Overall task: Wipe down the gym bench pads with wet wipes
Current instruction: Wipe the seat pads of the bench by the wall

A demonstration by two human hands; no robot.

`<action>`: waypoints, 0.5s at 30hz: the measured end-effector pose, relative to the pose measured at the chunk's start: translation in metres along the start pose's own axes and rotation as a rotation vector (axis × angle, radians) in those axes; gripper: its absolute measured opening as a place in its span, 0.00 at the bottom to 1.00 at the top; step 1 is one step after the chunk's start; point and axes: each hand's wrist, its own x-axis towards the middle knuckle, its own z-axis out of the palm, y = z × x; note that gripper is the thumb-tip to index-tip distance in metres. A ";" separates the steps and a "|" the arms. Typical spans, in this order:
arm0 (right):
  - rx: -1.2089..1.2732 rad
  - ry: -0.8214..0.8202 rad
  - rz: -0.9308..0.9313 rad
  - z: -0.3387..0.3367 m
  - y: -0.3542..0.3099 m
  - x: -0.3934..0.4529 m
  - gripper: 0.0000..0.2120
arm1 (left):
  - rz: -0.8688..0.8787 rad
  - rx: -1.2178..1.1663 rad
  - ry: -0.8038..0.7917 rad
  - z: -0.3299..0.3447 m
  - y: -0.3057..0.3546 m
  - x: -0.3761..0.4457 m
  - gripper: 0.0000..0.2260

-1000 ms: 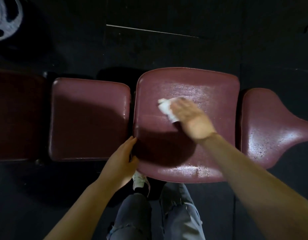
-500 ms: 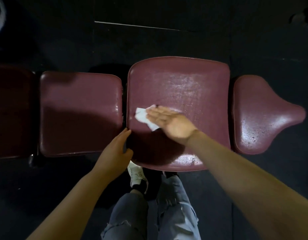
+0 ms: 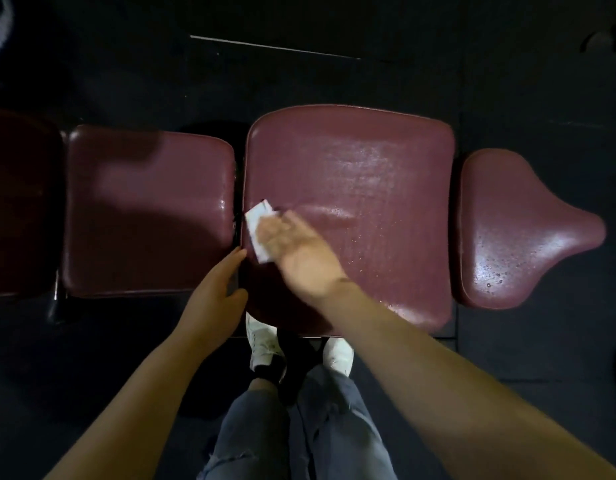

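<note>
Head view, looking straight down: a row of maroon vinyl bench pads runs left to right over a dark gym floor [image 3: 334,74]. The large middle pad [image 3: 368,174] is the one being worked on; its surface shines with wet streaks and small droplets. A white wet wipe [image 3: 256,220] lies on this pad near its left edge, close to the gap that separates it from the next pad. The right hand [image 3: 296,247] lies flat on top of the wipe, fingers stretched out and pressing it against the vinyl; the hand is motion-blurred, so finer detail of the fingers cannot be made out. Part of the wipe shows beyond the fingertips.

The left hand [image 3: 216,289] rests at the gap by the middle pad's near-left corner, fingers relaxed and nearly straight, holding nothing; the thumb touches the pad's edge.

The left pad [image 3: 143,216] is partly in shadow. At the right, the narrow-nosed seat pad [image 3: 514,230] glistens with beads of water. Below, grey jeans [image 3: 299,431] and white sneakers [image 3: 263,341] stand just beside the bench.
</note>
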 end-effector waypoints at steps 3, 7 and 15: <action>-0.084 -0.041 -0.149 -0.012 0.050 -0.023 0.28 | 0.013 0.009 0.026 0.006 -0.004 0.000 0.34; -0.046 0.027 0.499 -0.018 0.171 -0.118 0.23 | 0.050 0.088 0.061 0.018 -0.007 -0.003 0.35; 0.132 0.182 0.639 0.009 0.056 -0.063 0.24 | 0.037 0.013 0.155 0.027 -0.014 -0.017 0.34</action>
